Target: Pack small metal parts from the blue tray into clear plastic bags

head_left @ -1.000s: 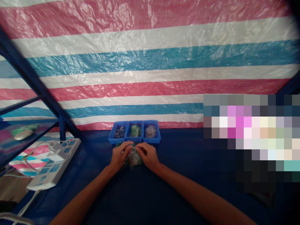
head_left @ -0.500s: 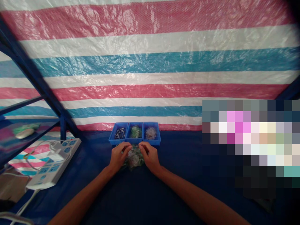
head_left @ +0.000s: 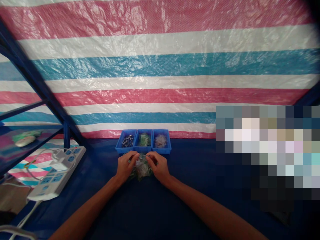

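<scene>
My left hand point(head_left: 125, 166) and my right hand point(head_left: 158, 166) meet over the dark blue table, fingers pinched together on a small thin part held between them; it is too small to name. Under the hands lies a pile of small clear and green bags point(head_left: 142, 170). Just beyond them stand three blue bins side by side: the left bin point(head_left: 126, 141) holds small metal pins, the middle bin point(head_left: 144, 139) green pieces, the right bin point(head_left: 161, 140) clear pieces.
A white power strip point(head_left: 53, 173) with cables lies at the left on the table point(head_left: 155, 206). A blue shelf frame point(head_left: 37, 90) rises at the left with a computer mouse point(head_left: 23, 140) on a shelf. A striped tarp point(head_left: 160, 66) hangs behind. A blurred area covers the right.
My hands have stayed over the pile of bags; the fingertips have shifted slightly closer together around the small part. The view has barely moved.
</scene>
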`<action>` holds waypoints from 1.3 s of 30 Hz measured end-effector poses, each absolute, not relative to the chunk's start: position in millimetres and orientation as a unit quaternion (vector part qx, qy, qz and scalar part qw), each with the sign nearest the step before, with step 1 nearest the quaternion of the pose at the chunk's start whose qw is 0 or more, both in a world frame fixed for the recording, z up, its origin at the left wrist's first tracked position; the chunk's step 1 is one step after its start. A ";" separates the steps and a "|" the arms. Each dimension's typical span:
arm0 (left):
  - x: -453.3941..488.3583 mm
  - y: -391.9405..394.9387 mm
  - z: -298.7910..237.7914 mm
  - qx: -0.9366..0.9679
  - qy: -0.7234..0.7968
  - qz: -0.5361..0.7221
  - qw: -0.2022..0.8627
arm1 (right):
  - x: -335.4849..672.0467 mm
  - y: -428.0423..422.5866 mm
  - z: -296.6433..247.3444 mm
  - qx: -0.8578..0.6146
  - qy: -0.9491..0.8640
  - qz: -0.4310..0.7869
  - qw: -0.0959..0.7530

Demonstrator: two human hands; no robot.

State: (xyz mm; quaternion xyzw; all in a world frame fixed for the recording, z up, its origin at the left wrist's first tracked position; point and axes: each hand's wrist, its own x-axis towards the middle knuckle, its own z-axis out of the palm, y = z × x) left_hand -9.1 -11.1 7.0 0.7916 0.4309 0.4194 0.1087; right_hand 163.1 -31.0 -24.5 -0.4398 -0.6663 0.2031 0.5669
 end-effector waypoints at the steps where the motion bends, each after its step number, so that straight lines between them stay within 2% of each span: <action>1: -9.2 -11.5 7.5 0.791 0.433 0.417 0.112 | 163.2 -31.5 -23.9 -0.439 -0.667 0.207 0.566; 18: -9.8 -8.4 1.1 0.796 0.387 0.453 0.112 | 164.4 -31.4 -22.5 -0.450 -0.652 0.209 0.573; 39: -8.5 -10.5 5.3 0.806 0.389 0.439 0.084 | 162.8 -29.5 -29.8 -0.439 -0.664 0.212 0.566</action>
